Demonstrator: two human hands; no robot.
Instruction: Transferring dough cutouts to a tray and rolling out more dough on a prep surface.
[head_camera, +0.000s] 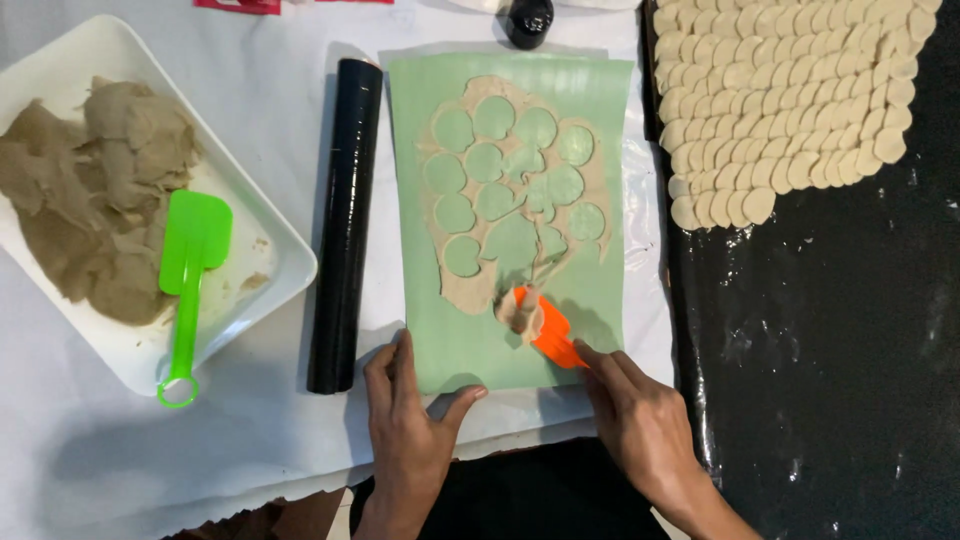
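— White covering (270, 90) spreads under everything at this table, and a black sheet (820, 330) lies far out past the right hand. What is that hand doing?

— Your right hand (640, 425) pinches the handle of an orange scraper (550, 338); its blade is tilted low, probably to slide under the dough scraps (520, 312) bunched at its tip. Those scraps sit at the near end of the green mat (470, 345), joined to the leftover dough web (515, 190) full of round holes.

— And the other hand?

— Your left hand (410, 415) lies flat and spread, gripping nothing, on the mat's near edge (likely pinning it against the scraper's push).

— Beyond that?

— Just left of the mat lies a black roller (343, 220). Farther left, a white square tray (100, 55) holds a heap of brownish dough (95, 190) and a green spatula (190, 270). Far beyond the scraper, cut dough rounds (790, 90) overlap in rows on the black sheet.
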